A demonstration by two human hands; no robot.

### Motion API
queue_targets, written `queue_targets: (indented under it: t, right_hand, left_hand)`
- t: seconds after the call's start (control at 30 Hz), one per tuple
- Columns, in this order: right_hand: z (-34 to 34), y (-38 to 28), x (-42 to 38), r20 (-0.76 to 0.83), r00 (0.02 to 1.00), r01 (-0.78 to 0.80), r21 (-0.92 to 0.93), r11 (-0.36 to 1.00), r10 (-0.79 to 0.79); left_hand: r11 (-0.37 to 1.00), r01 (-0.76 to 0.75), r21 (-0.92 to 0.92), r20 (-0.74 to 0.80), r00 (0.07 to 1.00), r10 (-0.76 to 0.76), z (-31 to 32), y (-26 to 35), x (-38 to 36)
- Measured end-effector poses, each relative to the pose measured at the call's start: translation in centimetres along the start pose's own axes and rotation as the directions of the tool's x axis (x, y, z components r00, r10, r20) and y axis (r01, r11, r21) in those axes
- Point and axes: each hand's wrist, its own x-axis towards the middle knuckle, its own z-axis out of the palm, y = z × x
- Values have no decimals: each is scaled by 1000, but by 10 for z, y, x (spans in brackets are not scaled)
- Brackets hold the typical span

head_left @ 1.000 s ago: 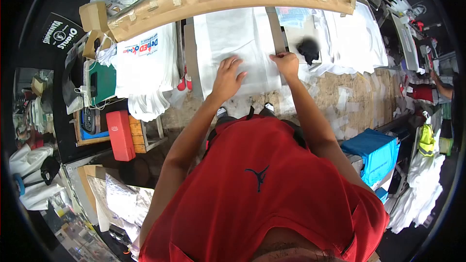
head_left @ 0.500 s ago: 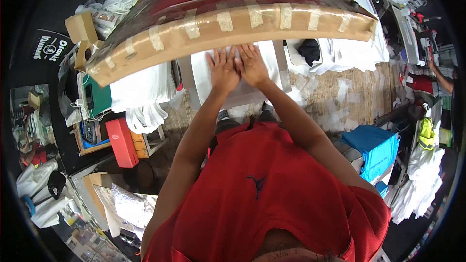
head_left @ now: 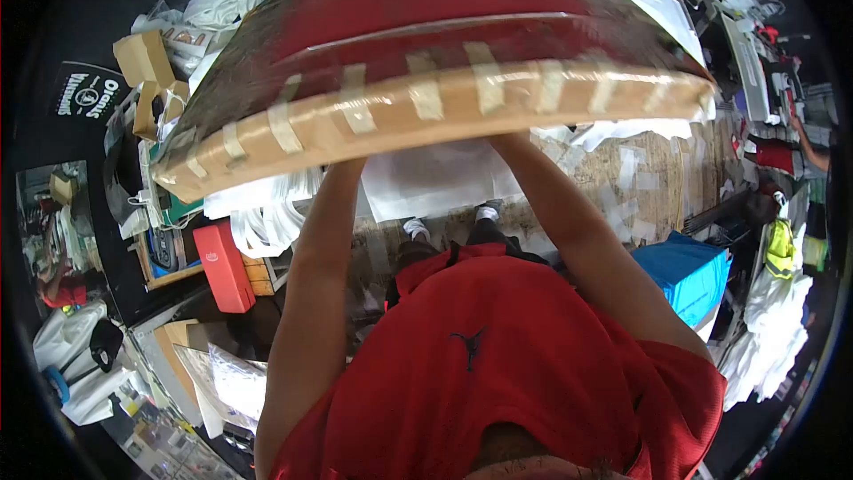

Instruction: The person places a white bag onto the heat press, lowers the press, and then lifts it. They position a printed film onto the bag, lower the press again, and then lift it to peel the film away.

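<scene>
A wide red and dark panel (head_left: 426,27) spans the top of the view. Its front edge (head_left: 382,114) is brown, with short strips of pale tape across it. Both my forearms reach under that edge, so my hands are hidden and their fingers do not show. Between my arms a white sheet (head_left: 440,182) hangs out below the panel. White cloth (head_left: 267,222) is piled left of my left forearm, partly covered by the panel.
On the left stand a red box (head_left: 224,267) and an open cardboard box (head_left: 147,58). A blue-covered stack (head_left: 684,276) is on the right. Pale tape scraps dot the wooden floor (head_left: 613,182). Another person's arm (head_left: 809,142) shows at far right.
The taped edge sits lower in view. My hands, which lay flat and side by side on the white material, have moved apart and out of sight beneath the panel.
</scene>
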Motion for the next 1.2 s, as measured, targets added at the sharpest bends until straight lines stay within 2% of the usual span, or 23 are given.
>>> queue_targets:
  t: [0.07, 0.1, 0.17, 0.2, 0.27, 0.37, 0.43, 0.47, 0.5, 0.53, 0.57, 0.6, 0.63, 0.67, 0.7, 0.73, 0.8, 0.83, 0.9, 0.97, 1.03, 1.07, 1.2]
  right_hand:
    - [-5, -9, 4, -10, 1000, -24, -6, 1000, 24]
    - [-16, -13, -1, -37, 999, -30, 23, 999, 31]
    - [-33, -22, -24, -107, 993, -33, 98, 995, 44]
    - [-29, -23, -38, -171, 985, -20, 35, 999, 26]
    - [-23, -25, -67, -191, 981, -20, -3, 1000, 19]
    - [-24, -34, -103, -174, 983, -59, -12, 998, 56]
    - [-18, -38, -115, -204, 978, -40, 48, 998, 49]
    - [-15, -37, -117, -234, 971, -34, 82, 996, 53]
    - [-8, -34, -116, -268, 961, -4, 249, 969, 73]
    - [-14, -34, -118, -254, 962, -20, 295, 955, 98]
    - [-18, -38, -118, -190, 973, -87, 216, 972, 130]
    - [-21, -38, -121, -185, 973, -107, 159, 982, 136]
    - [-27, -45, -125, -187, 969, -134, 136, 982, 158]
    - [-27, -49, -130, -199, 966, -144, 129, 981, 168]
    - [-29, -55, -134, -184, 965, -163, 133, 978, 186]
    - [-28, -60, -139, -220, 957, -165, 131, 978, 191]
    - [-20, -65, -142, -261, 947, -162, 116, 980, 187]
    - [-17, -67, -145, -264, 945, -169, 104, 980, 191]
    - [-17, -69, -151, -288, 939, -170, 87, 982, 188]
    - [-22, -77, -161, -184, 964, -190, 33, 981, 193]
    - [-21, -82, -170, -179, 961, -205, 45, 978, 210]
    - [-22, -84, -176, -140, 969, -198, 47, 979, 203]
    - [-36, -89, -194, 30, 984, -175, 46, 983, 174]
  left_hand:
    - [998, 64, 17, 145, 987, -66, -6, 15, 16]
    - [998, 41, 43, 109, 993, -45, -14, 24, 14]
    - [985, -57, 162, -185, 979, 87, -23, 39, -9]
    - [983, -74, 171, -202, 973, 109, -28, 39, -21]
    - [988, 18, 150, -50, 999, -10, -31, 36, -59]
    - [969, 62, 240, -25, 998, -57, -38, 28, -100]
    - [971, -1, 238, 126, 992, -30, -59, 35, -120]
    - [987, -98, 129, 318, 947, 52, -101, 62, -124]
    - [962, -68, -263, 537, 818, 205, -125, 67, -120]
    - [924, -99, -369, 719, 599, 352, -198, 128, -105]
    - [788, -212, -578, 706, 353, 613, -237, 148, -96]
    - [696, -140, -705, 669, 194, 717, -286, 179, -80]
    - [580, -237, -779, 531, 242, 812, -335, 200, -69]
    - [576, -240, -782, 480, 358, 801, -385, 220, -57]
    - [483, -330, -811, 237, 569, 787, -407, 218, -54]
    - [450, -587, -673, -120, 687, 717, -423, 220, -45]
    - [499, -826, -262, -374, 564, 736, -477, 251, 11]
    - [613, -786, -87, -452, 579, 679, -495, 261, 39]
    - [636, -745, 199, -553, 451, 701, -522, 274, 112]
    - [707, -540, 457, -587, 414, 696, -540, 263, 190]
    - [729, -470, 498, -612, 406, 679, -539, 241, 255]
    - [696, -473, 540, -610, 350, 711, -540, 235, 274]
    - [808, -483, 339, -723, 416, 552, -545, 247, 291]
